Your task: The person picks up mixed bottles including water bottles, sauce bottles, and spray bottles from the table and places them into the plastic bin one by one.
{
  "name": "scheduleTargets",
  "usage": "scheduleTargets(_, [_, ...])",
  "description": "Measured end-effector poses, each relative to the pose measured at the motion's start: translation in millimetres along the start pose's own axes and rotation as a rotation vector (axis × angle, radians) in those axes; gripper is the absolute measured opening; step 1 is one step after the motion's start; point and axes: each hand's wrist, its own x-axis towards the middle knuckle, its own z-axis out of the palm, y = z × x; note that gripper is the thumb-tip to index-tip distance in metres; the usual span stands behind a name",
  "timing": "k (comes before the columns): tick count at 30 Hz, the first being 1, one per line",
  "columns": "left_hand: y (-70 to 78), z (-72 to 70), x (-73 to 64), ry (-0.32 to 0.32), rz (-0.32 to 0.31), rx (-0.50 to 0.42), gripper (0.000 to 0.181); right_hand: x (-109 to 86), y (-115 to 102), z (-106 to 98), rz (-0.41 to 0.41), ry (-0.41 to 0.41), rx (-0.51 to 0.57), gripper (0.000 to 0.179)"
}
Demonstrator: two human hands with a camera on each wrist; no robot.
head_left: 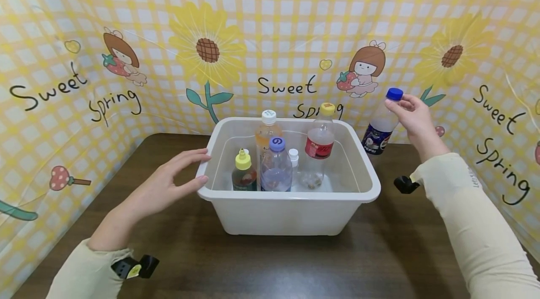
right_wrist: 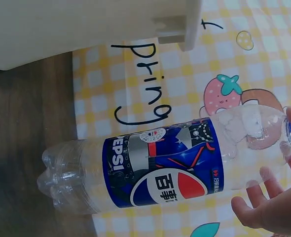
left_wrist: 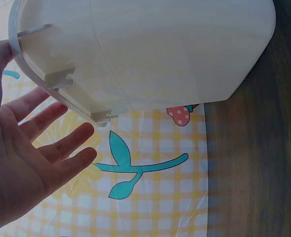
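Note:
My right hand (head_left: 417,118) pinches a clear Pepsi bottle (right_wrist: 160,168) by its neck, just under the blue cap (head_left: 394,94). The bottle hangs tilted beside the right end of a white plastic tub (head_left: 287,214), its dark blue label facing out. At the opposite end, my left hand (head_left: 168,179) touches the tub's rim with thumb and fingertips, its fingers fairly straight. In the left wrist view those fingers (left_wrist: 76,136) spread along the underside of the rim, with nothing held in the palm.
Inside the tub stand an orange drink bottle (head_left: 263,137) with a white cap, a purple-capped bottle (head_left: 276,170), a yellow-nozzled dark bottle (head_left: 243,175), a red-labelled bottle (head_left: 319,144) and a small white-capped one (head_left: 294,157). A patterned cloth (head_left: 253,32) rises behind the brown table (head_left: 261,266).

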Motion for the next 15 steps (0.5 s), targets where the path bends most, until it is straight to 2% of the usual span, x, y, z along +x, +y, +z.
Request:
scheduleTargets(4, [-0.2, 0.1, 0.2, -0.001, 0.003, -0.002, 0.042, -2.8, -7.0, -3.4, -0.023, -0.001, -0.005, 0.046])
scheduleTargets(9, [-0.1, 0.3, 0.3, -0.004, -0.004, -0.006, 0.042, -4.9, -16.7, -7.9, -0.064, -0.016, 0.046, 0.023])
scheduleTargets(15, [1.0, 0.3, 0.0, -0.002, -0.005, 0.001, 0.042, -8.1, -29.9, -11.7, -0.098, -0.023, 0.098, 0.019])
